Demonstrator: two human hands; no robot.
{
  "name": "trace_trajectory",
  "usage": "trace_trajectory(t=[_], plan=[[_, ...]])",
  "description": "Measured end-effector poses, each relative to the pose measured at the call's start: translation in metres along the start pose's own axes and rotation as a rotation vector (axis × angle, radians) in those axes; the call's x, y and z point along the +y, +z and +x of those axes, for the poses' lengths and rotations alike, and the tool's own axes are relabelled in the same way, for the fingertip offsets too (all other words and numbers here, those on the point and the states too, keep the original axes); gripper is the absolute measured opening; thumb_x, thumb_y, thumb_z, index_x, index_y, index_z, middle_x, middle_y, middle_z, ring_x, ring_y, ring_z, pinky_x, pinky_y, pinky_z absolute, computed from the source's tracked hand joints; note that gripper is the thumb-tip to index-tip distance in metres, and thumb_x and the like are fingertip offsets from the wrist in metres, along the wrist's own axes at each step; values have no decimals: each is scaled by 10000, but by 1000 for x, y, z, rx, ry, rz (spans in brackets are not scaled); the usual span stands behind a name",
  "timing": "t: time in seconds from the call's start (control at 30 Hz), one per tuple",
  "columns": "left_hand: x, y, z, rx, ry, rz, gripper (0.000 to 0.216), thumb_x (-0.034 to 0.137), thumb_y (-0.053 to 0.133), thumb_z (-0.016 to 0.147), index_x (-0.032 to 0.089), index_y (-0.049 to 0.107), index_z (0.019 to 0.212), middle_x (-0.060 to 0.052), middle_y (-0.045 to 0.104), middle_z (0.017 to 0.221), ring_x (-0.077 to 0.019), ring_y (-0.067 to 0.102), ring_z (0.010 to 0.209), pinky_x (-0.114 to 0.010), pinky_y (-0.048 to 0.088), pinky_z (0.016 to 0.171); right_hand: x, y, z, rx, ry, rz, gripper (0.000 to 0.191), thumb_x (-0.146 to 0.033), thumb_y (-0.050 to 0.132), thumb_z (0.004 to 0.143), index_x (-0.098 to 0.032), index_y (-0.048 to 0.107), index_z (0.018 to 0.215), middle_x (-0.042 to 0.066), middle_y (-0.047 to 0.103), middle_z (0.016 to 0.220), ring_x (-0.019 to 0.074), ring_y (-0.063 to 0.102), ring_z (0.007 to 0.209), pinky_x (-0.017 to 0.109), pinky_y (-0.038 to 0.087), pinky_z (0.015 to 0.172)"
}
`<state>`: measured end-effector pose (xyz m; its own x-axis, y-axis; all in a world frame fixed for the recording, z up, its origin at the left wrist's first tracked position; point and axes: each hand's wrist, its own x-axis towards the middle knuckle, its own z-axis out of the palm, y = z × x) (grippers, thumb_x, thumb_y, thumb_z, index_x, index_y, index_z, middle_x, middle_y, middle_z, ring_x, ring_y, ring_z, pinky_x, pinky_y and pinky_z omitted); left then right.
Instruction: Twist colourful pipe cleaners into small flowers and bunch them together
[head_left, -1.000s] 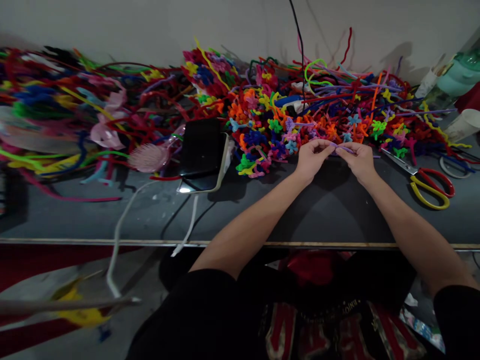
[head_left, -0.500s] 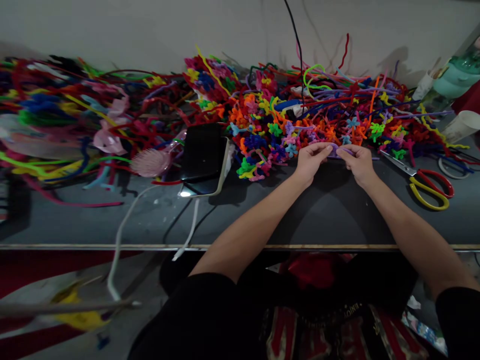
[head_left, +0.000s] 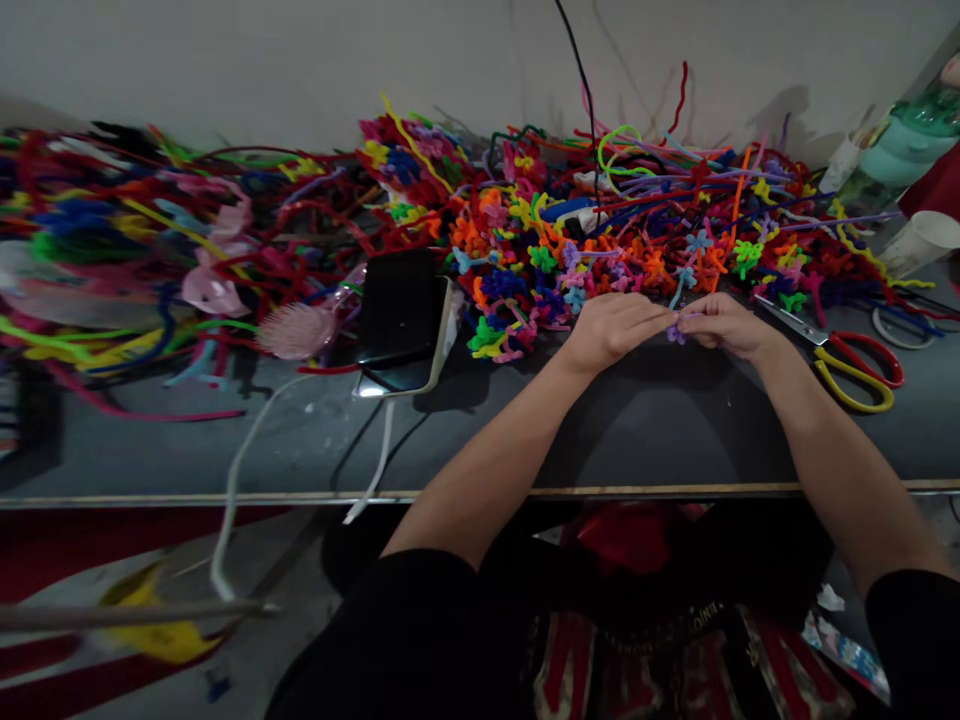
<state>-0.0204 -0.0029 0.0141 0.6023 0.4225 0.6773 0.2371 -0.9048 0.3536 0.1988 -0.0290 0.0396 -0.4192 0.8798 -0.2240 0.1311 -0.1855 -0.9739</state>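
Observation:
Between my fingertips is a small purple pipe cleaner (head_left: 676,332), bent into a looped, flower-like shape. My left hand (head_left: 616,328) reaches in from the left, palm turned down, its fingers closed together at the purple piece. From the other side my right hand (head_left: 721,325) pinches the same piece between thumb and fingers. Part of the piece is hidden by the fingers. Just beyond both hands lies a heap of finished pipe cleaner flowers (head_left: 652,265) in many colours. Scissors (head_left: 855,365) with one red and one yellow handle lie to the right of my right hand.
Two stacked dark phones or devices (head_left: 397,310), a pink hairbrush (head_left: 296,330) and a white cable (head_left: 238,470) lie to the left. Loose pipe cleaners (head_left: 180,215) cover the table's back. A paper cup (head_left: 919,242) and a green bottle (head_left: 907,150) stand at right.
My left hand has turned from an upright pinch to palm down. The purple piece has gone from a flat, stretched shape to a compact bunch nearer me. The view has shifted slightly.

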Motion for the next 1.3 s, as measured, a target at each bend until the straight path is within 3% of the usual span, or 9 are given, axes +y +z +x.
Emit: trace_trajectory(t=[0.13, 0.33, 0.5, 0.63, 0.77, 0.83, 0.9, 1.1, 1.3], plan=[[8, -8, 1, -133, 4, 73, 292, 329, 433, 1013, 274, 713, 1073, -67, 763, 1020, -161, 694, 923, -308, 524, 742, -1, -6, -2, -36, 43, -58, 258, -376, 796, 654, -137, 705, 684, -89, 399, 392, 26, 233, 362, 222, 128, 376], [9, -10, 5, -214, 83, 234, 368, 271, 323, 1036, 241, 689, 1068, -65, 740, 966, -150, 659, 920, -278, 470, 697, -2, -11, -2, -38, 6, -197, 294, -416, 793, 652, -139, 740, 734, -67, 469, 442, 37, 290, 399, 225, 186, 411], [7, 1, 6, -211, 106, 283, 273, 191, 427, 960, 188, 678, 852, -74, 667, 770, -177, 608, 795, -291, 449, 642, 2, -5, 0, 134, -186, -606, 242, -381, 751, 665, -146, 751, 720, -35, 536, 489, 68, 382, 471, 244, 266, 503], [13, 15, 4, -49, -99, 268, 250, 230, 542, 849, 185, 625, 618, -63, 601, 624, -184, 566, 673, -314, 416, 603, 5, 11, 1, 361, -334, -846, 153, -294, 690, 702, -172, 764, 755, -24, 539, 482, 100, 440, 487, 262, 306, 552], [21, 28, 4, 178, -485, 114, 208, 230, 594, 776, 190, 640, 577, -30, 607, 588, -154, 542, 604, -286, 379, 580, 6, 23, -1, 485, -424, -940, 124, -264, 683, 686, -200, 755, 763, 6, 615, 562, 136, 514, 555, 276, 339, 603], [20, 30, 6, 193, -669, -89, 240, 245, 574, 811, 186, 661, 595, -11, 601, 557, -141, 534, 562, -272, 390, 571, 7, 24, -1, 502, -444, -904, 129, -290, 669, 719, -199, 749, 762, 11, 619, 575, 133, 505, 547, 277, 347, 603], [15, 28, 7, 154, -726, -228, 285, 284, 547, 864, 182, 684, 637, -8, 611, 552, -140, 543, 547, -265, 415, 569, 7, 21, 0, 512, -433, -827, 158, -320, 656, 751, -189, 744, 756, -3, 571, 523, 113, 453, 498, 272, 351, 584], [3, 4, 4, 13, -179, 171, 274, 302, 498, 955, 197, 735, 1043, -101, 754, 1007, -214, 669, 934, -329, 490, 785, 8, 8, 6, 461, -318, -476, 296, -438, 723, 700, -145, 746, 735, -11, 568, 532, 75, 405, 484, 241, 317, 514], [-1, -6, 4, -63, 14, 298, 321, 251, 388, 1008, 234, 707, 1043, -71, 750, 1009, -187, 661, 968, -311, 479, 762, 7, 5, 7, 265, -212, -316, 327, -454, 778, 626, -141, 748, 714, 26, 669, 629, 98, 518, 559, 237, 383, 551]])
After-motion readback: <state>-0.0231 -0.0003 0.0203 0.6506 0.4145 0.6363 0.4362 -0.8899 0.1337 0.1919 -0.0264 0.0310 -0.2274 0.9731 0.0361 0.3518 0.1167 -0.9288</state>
